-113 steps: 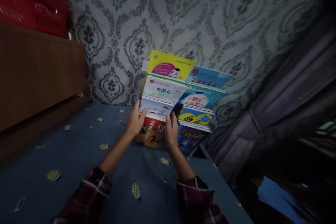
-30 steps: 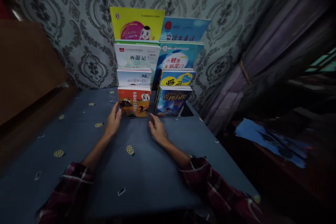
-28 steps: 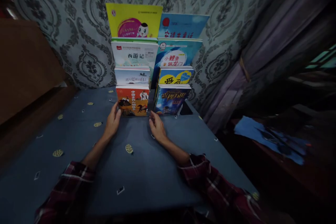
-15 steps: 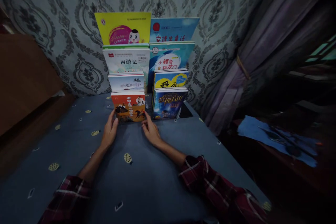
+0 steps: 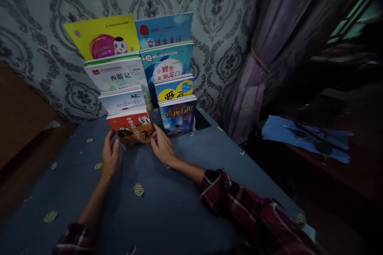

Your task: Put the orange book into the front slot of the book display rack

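Grey damask-patterned wallpaper wall (image 5: pixel 44 16) fills the back; purple tied-back curtain (image 5: pixel 263 48) hangs to its right. Blue cloth-covered table with small yellow motifs (image 5: pixel 167 215) runs up to the wall. Brown wooden cabinet side (image 5: pixel 18 107) at far left.

Tiered book display (image 5: pixel 140 79) stands on the table against the wall, two columns, four steps each, covers facing forward and tilted back. Left column, back to front: yellow picture book with pink oval (image 5: pixel 103 36), white book with green top edge (image 5: pixel 116 73), pale grey-white book (image 5: pixel 121 99), orange-red book with horse artwork (image 5: pixel 131 125). Right column: light blue book with red dot (image 5: pixel 163 28), teal book with white oval (image 5: pixel 167 63), yellow-and-blue book (image 5: pixel 173 87), dark blue fantasy-cover book (image 5: pixel 178 115).

Blue crumpled sheet (image 5: pixel 302 137) lies on dark furniture, well apart on the right.

Left hand (image 5: pixel 110 155): flat on the cloth, fingers loosely spread, holding nothing, fingertips just beside the orange-red book's lower left corner; contact cannot be told.

Right hand (image 5: pixel 161 147): relaxed and open, gripping nothing, fingertips at the orange-red book's lower right corner, between the two front books. Red plaid sleeve (image 5: pixel 239 207) on the forearm.
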Available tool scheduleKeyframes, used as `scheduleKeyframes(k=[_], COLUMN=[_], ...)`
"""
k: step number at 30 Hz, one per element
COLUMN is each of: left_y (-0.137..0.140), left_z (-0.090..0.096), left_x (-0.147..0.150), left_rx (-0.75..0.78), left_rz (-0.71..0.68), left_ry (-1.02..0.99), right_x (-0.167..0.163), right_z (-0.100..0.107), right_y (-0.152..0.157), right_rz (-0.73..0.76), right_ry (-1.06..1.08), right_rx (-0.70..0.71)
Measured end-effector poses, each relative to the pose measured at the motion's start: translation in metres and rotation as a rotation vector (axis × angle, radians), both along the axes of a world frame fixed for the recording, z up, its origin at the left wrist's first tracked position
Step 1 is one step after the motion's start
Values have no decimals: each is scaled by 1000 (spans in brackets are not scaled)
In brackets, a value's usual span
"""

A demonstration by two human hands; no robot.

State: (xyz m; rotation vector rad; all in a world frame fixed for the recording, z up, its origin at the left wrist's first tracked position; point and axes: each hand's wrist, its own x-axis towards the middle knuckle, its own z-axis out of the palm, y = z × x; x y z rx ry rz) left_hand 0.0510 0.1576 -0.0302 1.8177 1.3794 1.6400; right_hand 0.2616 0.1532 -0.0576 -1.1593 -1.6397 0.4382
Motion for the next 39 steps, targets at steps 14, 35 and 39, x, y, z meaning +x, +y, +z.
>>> scheduleKeyframes(k=[14,35,39], left_y=[34,26,22], left_z=[30,34,35], left_x=[19,23,26], left_rx=[131,109,117], left_rz=[-91,-99,-84], left_ry=[-224,-217,-216], right_x=[-26,-24,-20], right_z=[47,53,45], right_y=[22,21,6], right_rz=[-112,-99,-85], right_ry=[155,118,48], right_rx=[217,144,126])
